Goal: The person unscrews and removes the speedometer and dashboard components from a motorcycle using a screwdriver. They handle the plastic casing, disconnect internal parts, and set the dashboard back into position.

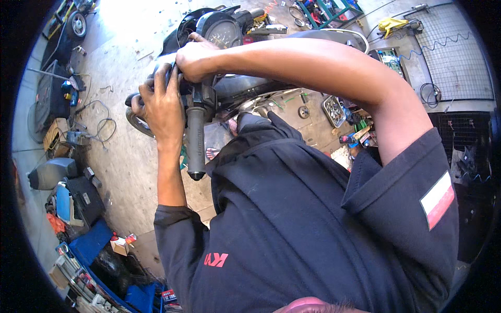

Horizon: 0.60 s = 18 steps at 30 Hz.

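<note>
A motorcycle's front end stands before me, with a round speedometer (223,34) and a grey rubber handlebar grip (195,141) whose black end points toward me. My left hand (164,112) is bent over the dark front cover (166,58), just left of the grip, its fingers curled onto the cover's edge. Reaching across from the right, my right hand (195,60) is closed like a fist beside the speedometer, close to the left fingertips. Whatever lies inside the right fingers is hidden by the hand itself.
The motorcycle seat (334,36) extends off to the right. On the floor beyond lie a metal tray of small parts (333,111) and a round part (303,111). Loose cable (107,122), a black case (86,198) and a wheel (77,23) are on the left.
</note>
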Available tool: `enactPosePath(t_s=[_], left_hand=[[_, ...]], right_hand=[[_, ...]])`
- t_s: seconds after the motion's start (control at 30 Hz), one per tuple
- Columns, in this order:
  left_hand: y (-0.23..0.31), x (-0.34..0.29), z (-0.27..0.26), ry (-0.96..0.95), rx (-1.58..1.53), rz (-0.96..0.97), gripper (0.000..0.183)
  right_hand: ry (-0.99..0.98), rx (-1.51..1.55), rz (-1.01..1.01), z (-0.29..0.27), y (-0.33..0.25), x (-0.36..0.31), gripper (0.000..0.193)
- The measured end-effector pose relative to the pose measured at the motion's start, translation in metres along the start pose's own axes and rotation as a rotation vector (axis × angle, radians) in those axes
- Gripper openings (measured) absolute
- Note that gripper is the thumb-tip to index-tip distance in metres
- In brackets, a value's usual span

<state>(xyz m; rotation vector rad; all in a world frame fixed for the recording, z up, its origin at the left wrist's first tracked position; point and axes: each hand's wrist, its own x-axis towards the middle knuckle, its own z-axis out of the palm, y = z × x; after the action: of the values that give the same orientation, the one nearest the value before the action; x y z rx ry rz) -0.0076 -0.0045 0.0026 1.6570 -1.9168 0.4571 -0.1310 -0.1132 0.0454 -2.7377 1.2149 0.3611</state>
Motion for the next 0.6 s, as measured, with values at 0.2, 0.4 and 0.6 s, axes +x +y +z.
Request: enactPosePath(t_s=[0.2, 0.4, 0.6], left_hand=[[-0.003, 0.001, 0.003, 0.003, -0.053, 0.000, 0.033], [-0.003, 0.003, 0.002, -0.007, -0.047, 0.018, 0.033], [-0.005, 0.002, 0.001, -0.009, -0.029, 0.045, 0.035]], right_hand=[[-0.067, -0.064, -0.067, 0.001, 0.001, 0.006, 0.025], [-0.238, -0.132, -0.105, -0.002, 0.006, 0.012, 0.033], [-0.251, -0.168, -0.074, 0.008, 0.008, 0.022, 0.031]])
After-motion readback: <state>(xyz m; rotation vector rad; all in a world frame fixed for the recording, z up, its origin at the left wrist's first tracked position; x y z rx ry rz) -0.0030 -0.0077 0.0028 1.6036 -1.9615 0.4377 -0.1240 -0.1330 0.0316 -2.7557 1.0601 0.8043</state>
